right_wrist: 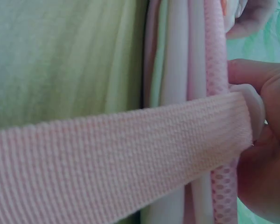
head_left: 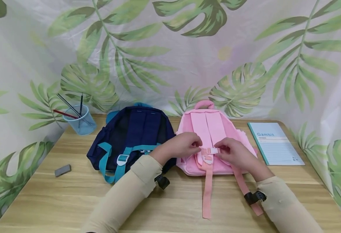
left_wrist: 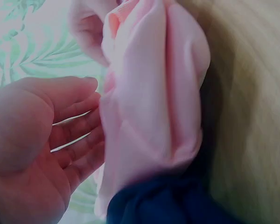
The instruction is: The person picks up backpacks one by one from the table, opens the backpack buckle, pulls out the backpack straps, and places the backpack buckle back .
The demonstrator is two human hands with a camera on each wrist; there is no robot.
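Note:
A pink backpack (head_left: pixel 237 126) lies with its strap side up. Across its middle runs a coral strap (head_left: pixel 204 151) with a white buckle (head_left: pixel 213 150). At the buckle's right end, my right hand (head_left: pixel 231 151) pinches it between thumb and index finger. My left hand (head_left: pixel 183 145) is at the strap's left end, thumb and fingertips close together; I cannot tell whether they grip it. In the left wrist view, that hand's fingers (left_wrist: pixel 77 123) reach the backpack's edge. A coral webbing strap (right_wrist: pixel 130 154) crosses the right wrist view, its end near the right hand's palm.
A navy backpack (head_left: pixel 144 126) with teal straps lies left, partly behind my left forearm. A blue mesh cup (head_left: pixel 86 124) with pencils stands at the back left, a grey eraser (head_left: pixel 62 170) in front. At right lies a notebook (head_left: pixel 278 145). Two coral strap ends hang toward the front.

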